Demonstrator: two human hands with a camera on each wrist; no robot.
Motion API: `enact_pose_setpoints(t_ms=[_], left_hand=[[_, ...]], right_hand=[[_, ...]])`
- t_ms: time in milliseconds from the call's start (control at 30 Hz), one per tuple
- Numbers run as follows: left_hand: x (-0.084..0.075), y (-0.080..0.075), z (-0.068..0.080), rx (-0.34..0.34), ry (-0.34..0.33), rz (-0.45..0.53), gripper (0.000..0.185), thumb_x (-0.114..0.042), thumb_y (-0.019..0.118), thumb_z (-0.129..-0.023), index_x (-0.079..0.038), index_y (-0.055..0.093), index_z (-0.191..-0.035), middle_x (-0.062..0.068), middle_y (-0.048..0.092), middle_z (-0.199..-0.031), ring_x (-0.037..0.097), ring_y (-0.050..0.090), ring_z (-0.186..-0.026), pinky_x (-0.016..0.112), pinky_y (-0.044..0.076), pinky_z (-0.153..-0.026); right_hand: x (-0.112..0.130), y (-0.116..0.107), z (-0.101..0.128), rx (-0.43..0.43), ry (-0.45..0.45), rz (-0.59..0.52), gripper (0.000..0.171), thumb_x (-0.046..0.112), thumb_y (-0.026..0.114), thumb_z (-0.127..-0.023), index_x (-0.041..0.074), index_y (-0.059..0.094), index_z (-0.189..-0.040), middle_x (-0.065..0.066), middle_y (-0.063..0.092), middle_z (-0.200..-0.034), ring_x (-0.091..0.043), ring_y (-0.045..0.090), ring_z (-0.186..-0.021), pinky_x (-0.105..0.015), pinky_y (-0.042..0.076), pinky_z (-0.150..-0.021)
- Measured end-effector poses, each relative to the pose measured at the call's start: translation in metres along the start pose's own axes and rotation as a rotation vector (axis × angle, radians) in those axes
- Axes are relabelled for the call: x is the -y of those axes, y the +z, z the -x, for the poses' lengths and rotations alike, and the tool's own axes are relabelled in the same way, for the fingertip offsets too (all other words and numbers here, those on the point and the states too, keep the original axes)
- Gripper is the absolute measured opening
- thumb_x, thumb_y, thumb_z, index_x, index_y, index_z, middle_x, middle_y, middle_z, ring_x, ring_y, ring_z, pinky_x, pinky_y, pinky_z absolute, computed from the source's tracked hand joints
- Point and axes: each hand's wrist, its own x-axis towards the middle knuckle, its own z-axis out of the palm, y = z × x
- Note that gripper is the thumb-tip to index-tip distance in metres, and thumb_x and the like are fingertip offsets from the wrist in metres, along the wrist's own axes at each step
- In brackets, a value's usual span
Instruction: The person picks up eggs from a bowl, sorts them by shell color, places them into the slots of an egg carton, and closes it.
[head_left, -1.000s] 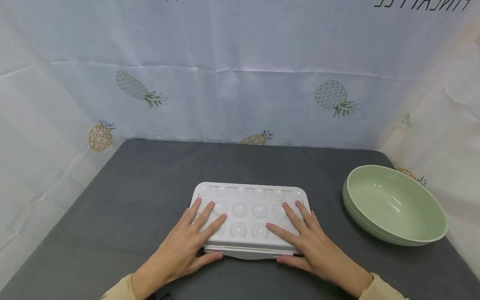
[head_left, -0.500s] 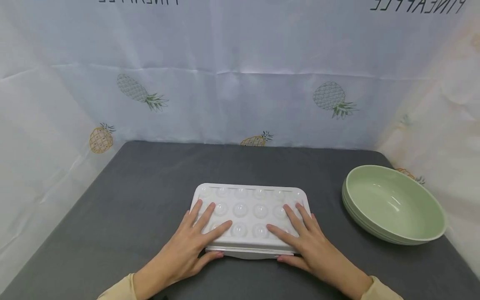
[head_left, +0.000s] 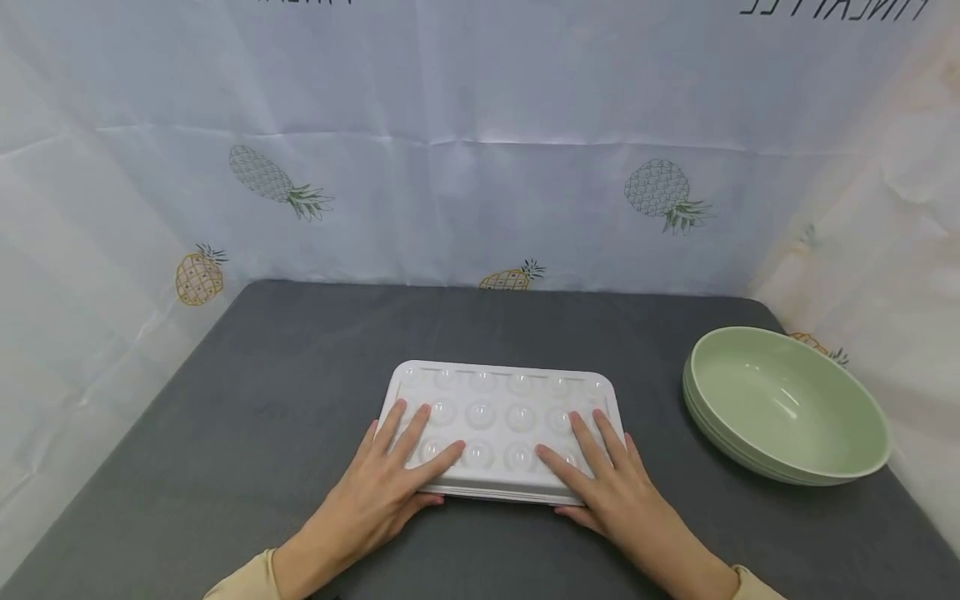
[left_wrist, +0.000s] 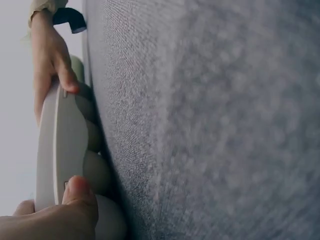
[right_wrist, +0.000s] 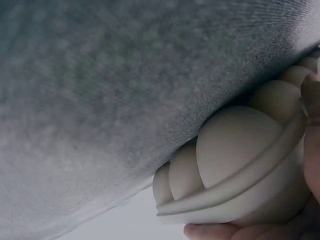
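A white egg tray (head_left: 501, 421) with rows of domed bumps on its lid lies low in the middle of the head view, on a dark grey table (head_left: 285, 392). Both of the person's hands are on it. The left hand (head_left: 386, 492) lies at the tray's lower left corner, its fingers (head_left: 408, 433) straight and spread flat over the lid, and its thumb is tucked against the tray's near edge. The right hand (head_left: 611, 492) mirrors it at the lower right corner, fingers (head_left: 592, 437) stretched flat over the bumps, thumb down at the near edge as well. Neither hand is wrapped around the tray; the fingers lie flat on top.

In the left wrist view the tray (left_wrist: 62, 150) stands along the left edge of the frame, seen edge-on, with the rounded cups of its underside touching the table. The left thumb (left_wrist: 80, 197) presses the tray's rim at the lower left, and the other hand's thumb (left_wrist: 67, 75) meets the same rim in the upper left. The right wrist view is close and blurred: the tray's rounded cups (right_wrist: 240, 145) fill the lower right, resting against the grey cloth.

A pale green bowl (head_left: 787, 404) sits well apart from the tray at the right of the head view, near the table's right edge. A white sheet printed with pineapples (head_left: 480, 142) hangs behind and to the sides.
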Motion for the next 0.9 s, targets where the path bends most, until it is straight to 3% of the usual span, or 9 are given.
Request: enact_pose_setpoints(t_ms=[400, 700, 800, 900], left_hand=[[-0.003, 0.0, 0.004, 0.024, -0.006, 0.007, 0.055, -0.058, 0.022, -0.108, -0.036, 0.055, -0.146, 0.021, 0.054, -0.147, 0.052, 0.052, -0.134, 0.067, 0.057, -0.09], [0.002, -0.002, 0.003, 0.066, -0.033, 0.037, 0.057, -0.061, 0.024, -0.106, -0.035, 0.053, -0.148, 0.022, 0.052, -0.15, 0.053, 0.048, -0.138, 0.068, 0.055, -0.092], [0.005, -0.003, 0.002, 0.104, -0.038, 0.037, 0.052, -0.06, 0.043, -0.103, -0.036, 0.052, -0.149, 0.021, 0.05, -0.152, 0.052, 0.047, -0.139, 0.067, 0.055, -0.093], [0.01, -0.007, -0.002, 0.162, -0.025, 0.025, 0.061, -0.056, 0.065, -0.094, -0.037, 0.05, -0.15, 0.02, 0.051, -0.152, 0.05, 0.049, -0.139, 0.062, 0.056, -0.095]], right_hand=[[0.005, -0.002, 0.002, -0.021, 0.001, -0.026, 0.053, 0.06, 0.023, -0.107, 0.038, 0.06, -0.138, -0.023, 0.055, -0.146, -0.051, 0.052, -0.129, -0.069, 0.057, -0.082], [0.003, -0.003, -0.003, 0.0, -0.002, -0.042, 0.054, 0.06, 0.023, -0.108, 0.036, 0.058, -0.141, -0.023, 0.053, -0.148, -0.051, 0.05, -0.132, -0.069, 0.057, -0.083], [0.001, -0.006, -0.005, 0.068, 0.022, -0.088, 0.054, 0.061, 0.026, -0.106, 0.037, 0.054, -0.145, -0.022, 0.05, -0.152, -0.052, 0.047, -0.136, -0.069, 0.056, -0.087], [-0.002, -0.018, -0.011, 0.215, 0.098, -0.172, 0.055, 0.063, 0.042, -0.103, 0.039, 0.048, -0.151, -0.019, 0.046, -0.158, -0.051, 0.043, -0.142, -0.069, 0.052, -0.096]])
